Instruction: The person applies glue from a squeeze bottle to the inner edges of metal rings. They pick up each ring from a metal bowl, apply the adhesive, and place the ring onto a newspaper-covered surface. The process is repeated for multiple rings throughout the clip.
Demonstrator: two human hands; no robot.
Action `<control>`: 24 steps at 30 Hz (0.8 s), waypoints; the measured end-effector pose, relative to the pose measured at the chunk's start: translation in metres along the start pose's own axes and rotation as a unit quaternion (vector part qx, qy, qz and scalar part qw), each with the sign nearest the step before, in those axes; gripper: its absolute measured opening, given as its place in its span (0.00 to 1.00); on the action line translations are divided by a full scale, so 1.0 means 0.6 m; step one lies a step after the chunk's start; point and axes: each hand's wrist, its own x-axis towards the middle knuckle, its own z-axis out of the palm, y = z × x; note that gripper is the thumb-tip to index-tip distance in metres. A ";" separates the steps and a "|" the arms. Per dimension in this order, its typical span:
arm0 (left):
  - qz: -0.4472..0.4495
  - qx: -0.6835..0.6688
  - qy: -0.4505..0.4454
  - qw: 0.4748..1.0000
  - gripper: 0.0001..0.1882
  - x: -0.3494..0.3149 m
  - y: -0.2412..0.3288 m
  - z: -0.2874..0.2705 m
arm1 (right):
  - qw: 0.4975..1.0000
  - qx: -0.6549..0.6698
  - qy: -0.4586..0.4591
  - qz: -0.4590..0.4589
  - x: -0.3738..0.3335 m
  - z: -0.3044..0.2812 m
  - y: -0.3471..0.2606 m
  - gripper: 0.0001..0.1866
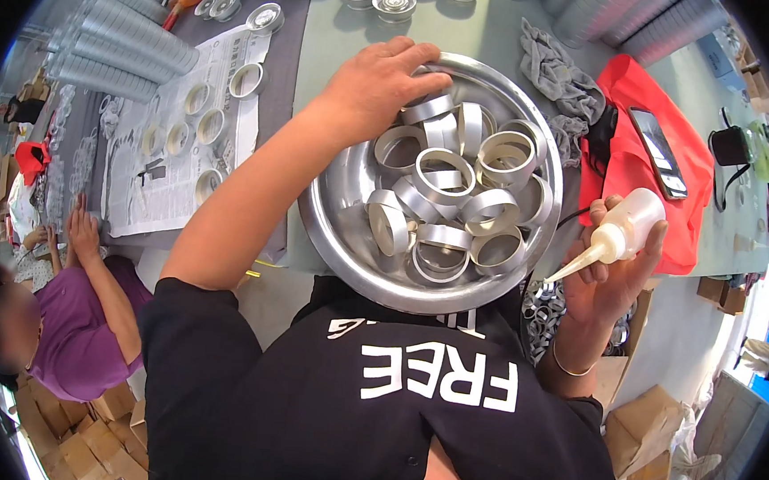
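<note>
With the left hand [382, 84], reaches over the far left rim of a round stainless-steel basin [340, 206], with fingers bent; cannot tell from this angle whether clasping the rim or touching a ring beneath. With the right hand [602, 291], holds a translucent squeeze bottle [633, 220] around its body, with its tapered nozzle [584, 261] aimed down and left, near the basin's right rim.

Directly before the chest, close against the black shirt [295, 376] and at the near edge of the pale green table [350, 32]: the basin, loosely heaped with silver metal rings [445, 236].

Expect each ring to be light, stiff and smooth, probably slippery and, given the thin wall, perhaps easy to dent or scuff. Pinch across the outer band, or hook a fingertip through the opening, choosing from the top of the heap to avoid dragging interlocked neighbours. Treat the bottle as soft and yielding: cradle by the broad body, pressing gently, and spare the slim nozzle. Judge the laden basin rigid and moderately heavy; grasp at opposite sides of the rim.
</note>
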 end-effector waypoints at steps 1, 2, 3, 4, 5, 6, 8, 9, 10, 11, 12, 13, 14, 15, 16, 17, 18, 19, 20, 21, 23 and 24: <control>-0.030 -0.005 -0.002 1.000 0.32 0.001 0.003 -0.008 | 1.000 -0.009 -0.001 -0.003 -0.002 -0.001 -0.001 0.32; -0.060 -0.010 -0.004 0.998 0.33 0.001 0.007 -0.018 | 1.000 -0.005 0.000 -0.005 -0.003 -0.001 -0.002 0.32; -0.094 -0.068 0.016 0.993 0.33 -0.004 0.008 -0.029 | 1.000 0.001 0.002 -0.006 -0.004 -0.002 -0.001 0.32; -0.127 -0.126 0.035 0.983 0.33 -0.010 0.009 -0.042 | 1.000 0.006 0.004 -0.007 -0.005 -0.003 0.000 0.32; -0.160 -0.183 0.053 0.969 0.34 -0.017 0.014 -0.050 | 1.000 0.002 -0.001 -0.011 -0.005 -0.005 0.000 0.32; -0.181 -0.308 0.061 0.932 0.35 -0.028 0.026 -0.055 | 1.000 -0.001 -0.006 -0.012 -0.003 -0.007 0.003 0.32; -0.220 -0.537 0.075 0.811 0.37 -0.055 0.054 -0.070 | 1.000 -0.006 -0.015 -0.015 0.002 -0.007 0.008 0.32; -0.220 -0.576 0.079 0.783 0.38 -0.066 0.071 -0.075 | 1.000 -0.008 -0.017 -0.016 0.005 -0.003 0.011 0.33; -0.220 -0.615 0.084 0.753 0.40 -0.072 0.091 -0.077 | 1.000 -0.011 -0.019 -0.019 0.006 0.001 0.014 0.33; -0.218 -0.651 0.089 0.721 0.41 -0.080 0.107 -0.080 | 0.999 -0.026 -0.021 -0.035 0.007 0.008 0.018 0.34; -0.230 -0.665 0.067 0.707 0.42 -0.088 0.117 -0.083 | 0.998 -0.041 -0.023 -0.051 0.008 0.016 0.019 0.35; -0.241 -0.678 0.045 0.693 0.44 -0.095 0.126 -0.086 | 0.996 -0.056 -0.024 -0.067 0.008 0.022 0.021 0.36; -0.252 -0.691 0.022 0.677 0.46 -0.102 0.136 -0.089 | 0.997 -0.035 -0.035 -0.061 0.008 0.025 0.021 0.36; -0.278 -0.709 0.027 0.647 0.51 -0.103 0.152 -0.099 | 0.997 -0.012 -0.047 -0.056 0.010 0.028 0.020 0.36; -0.280 -0.747 0.012 0.602 0.50 -0.110 0.156 -0.097 | 0.997 0.010 -0.059 -0.050 0.010 0.030 0.020 0.37; -0.280 -0.783 -0.003 0.556 0.50 -0.121 0.159 -0.090 | 0.997 -0.013 -0.045 -0.055 0.007 0.032 0.021 0.37; -0.278 -0.815 -0.016 0.508 0.49 -0.130 0.162 -0.086 | 0.997 -0.037 -0.033 -0.059 0.004 0.035 0.024 0.37; -0.278 -0.815 -0.004 0.509 0.46 -0.130 0.164 -0.089 | 0.995 -0.060 -0.028 -0.074 0.007 0.042 0.024 0.37; -0.303 -0.795 0.006 0.526 0.37 -0.138 0.167 -0.099 | 0.995 -0.067 0.011 -0.078 -0.001 0.050 0.029 0.36; -0.351 -0.771 0.030 0.531 0.33 -0.147 0.158 -0.095 | 0.992 -0.093 0.020 -0.086 -0.005 0.044 0.029 0.36; -0.412 -0.709 0.086 0.565 0.28 -0.157 0.122 -0.108 | 0.993 -0.073 0.017 -0.090 -0.004 0.028 0.030 0.35; -0.431 -0.674 0.116 0.588 0.26 -0.164 0.104 -0.124 | 0.996 -0.033 0.009 -0.078 -0.006 0.025 0.028 0.35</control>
